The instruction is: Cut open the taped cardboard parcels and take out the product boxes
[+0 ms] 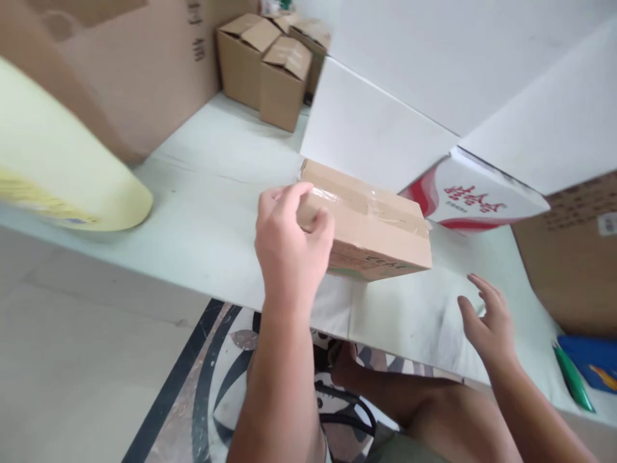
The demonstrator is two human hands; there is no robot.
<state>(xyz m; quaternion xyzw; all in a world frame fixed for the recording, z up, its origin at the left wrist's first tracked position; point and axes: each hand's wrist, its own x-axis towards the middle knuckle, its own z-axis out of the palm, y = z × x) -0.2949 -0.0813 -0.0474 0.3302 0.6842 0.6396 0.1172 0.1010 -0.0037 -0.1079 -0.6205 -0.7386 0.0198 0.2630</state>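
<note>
A small brown cardboard box (380,222), taped shut along its top, lies on the white table (216,186). My left hand (292,244) is closed on the box's left end, fingers curled over the top edge. My right hand (484,318) hovers open above the table's near edge, to the right of the box and apart from it, fingers spread.
Several open cardboard boxes (274,67) stand at the back. A large carton (139,64) and a blurred pale-yellow object (62,173) are at left. A white box with red print (477,199), a brown carton (573,251), a green pen (572,379) and a blue item (590,360) are at right.
</note>
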